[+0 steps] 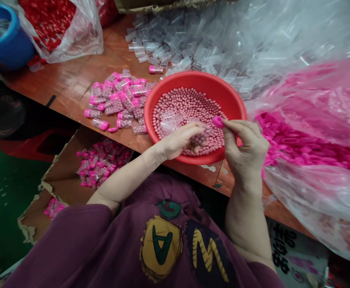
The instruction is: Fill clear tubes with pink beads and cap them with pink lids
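Wooden table (73,86) | left hand (179,141): tube (203,135) | right hand (247,149): cap (217,121), beside tube

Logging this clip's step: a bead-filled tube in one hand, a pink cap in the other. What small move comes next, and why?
Probably press the pink cap in the right hand onto the tube in the left hand: the tube looks filled and uncapped, and the cap sits just beside its end.

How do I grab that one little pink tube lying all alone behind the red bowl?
Pinch the filled tube across its middle, coming straight down from above. It lies flat on its side on the table, with empty clear tubes crowded behind it.
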